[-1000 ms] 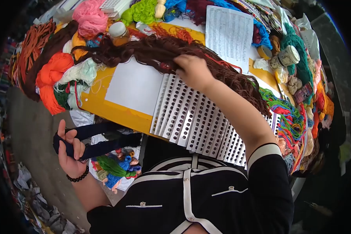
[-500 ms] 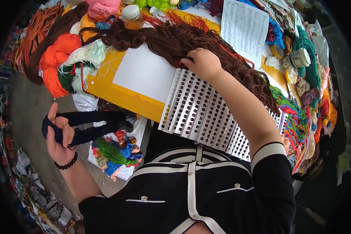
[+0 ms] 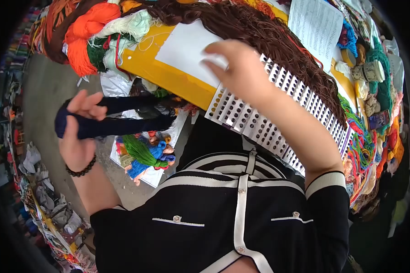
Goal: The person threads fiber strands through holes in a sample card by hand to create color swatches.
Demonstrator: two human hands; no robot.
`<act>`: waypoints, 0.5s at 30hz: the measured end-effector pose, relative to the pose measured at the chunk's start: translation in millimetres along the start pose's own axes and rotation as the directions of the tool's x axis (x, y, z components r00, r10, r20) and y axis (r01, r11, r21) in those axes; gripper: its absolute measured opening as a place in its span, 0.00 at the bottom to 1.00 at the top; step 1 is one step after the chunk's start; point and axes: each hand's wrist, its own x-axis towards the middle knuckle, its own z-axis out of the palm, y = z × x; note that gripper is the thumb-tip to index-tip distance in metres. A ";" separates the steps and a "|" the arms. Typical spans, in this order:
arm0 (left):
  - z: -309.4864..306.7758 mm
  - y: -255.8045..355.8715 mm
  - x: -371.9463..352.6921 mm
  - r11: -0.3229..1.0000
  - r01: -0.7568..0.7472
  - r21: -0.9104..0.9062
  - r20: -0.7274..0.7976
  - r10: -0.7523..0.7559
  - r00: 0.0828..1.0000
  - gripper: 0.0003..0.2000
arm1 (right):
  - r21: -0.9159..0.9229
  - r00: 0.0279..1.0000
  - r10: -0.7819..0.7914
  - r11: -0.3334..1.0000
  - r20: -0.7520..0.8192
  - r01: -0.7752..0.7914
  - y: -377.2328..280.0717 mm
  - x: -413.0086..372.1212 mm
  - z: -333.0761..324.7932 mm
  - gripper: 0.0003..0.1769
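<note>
A dark navy skein of thread [image 3: 136, 125] is looped round my left hand [image 3: 79, 132] at the left, with its two sides stretching right to below the table edge. My left fingers are curled about the loop. My right hand [image 3: 241, 70], blurred by motion, hovers over the white paper [image 3: 187, 50] and the strips with punched holes [image 3: 232, 109]. Its thumb and fingers are apart, and I see nothing between them. Just beyond it, a long mass of dark brown thread [image 3: 259, 36] lies across the table and over the strips' far ends.
The yellow tabletop [image 3: 168, 79] carries orange skeins [image 3: 89, 27] at the left and a printed sheet [image 3: 314, 32] at the back. A jar [image 3: 369, 72] and multicoloured threads [image 3: 360, 134] crowd the right. Below the table edge lies a green thread bundle [image 3: 141, 150] among small coloured skeins.
My right hand has come off the brown thread and moved nearer to me, opening. My left hand has turned, still holding the navy skein. The whole view has shifted.
</note>
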 end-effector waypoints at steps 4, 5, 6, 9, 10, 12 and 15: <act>61.0 -18.2 8.1 0.979 0.128 -0.161 0.033 -0.124 0.992 0.30 | 0.554 0.945 -0.010 0.813 0.326 -0.182 -68.2 -19.5 17.0 0.29; 77.3 -19.6 11.2 0.963 0.138 -0.230 0.016 -0.138 0.990 0.31 | 0.630 0.970 -0.093 0.774 0.226 -0.072 -72.0 -27.2 34.1 0.32; 85.3 -20.8 14.7 0.945 0.166 -0.281 0.007 -0.171 0.985 0.31 | 0.702 0.952 -0.102 0.698 0.289 -0.138 -73.9 -33.7 54.7 0.29; 83.9 -32.6 24.6 0.917 0.242 -0.316 -0.070 -0.277 0.958 0.28 | 0.734 0.774 -0.081 0.393 0.628 -0.554 -70.6 -46.4 83.3 0.22; 75.5 -46.4 26.2 0.884 0.323 -0.338 -0.069 -0.366 0.928 0.27 | 0.546 0.534 -0.112 0.144 0.838 -0.826 -72.6 -46.0 84.9 0.18; 62.0 -81.1 18.4 0.704 0.503 -0.502 0.111 -0.525 0.844 0.27 | 0.532 0.522 -0.129 0.053 0.843 -0.845 -85.2 -55.2 74.8 0.16; 84.8 -112.7 -10.1 0.299 0.709 -0.638 0.274 -0.773 0.573 0.33 | 0.472 0.448 0.149 -0.256 0.881 -0.844 -100.4 -69.2 74.8 0.18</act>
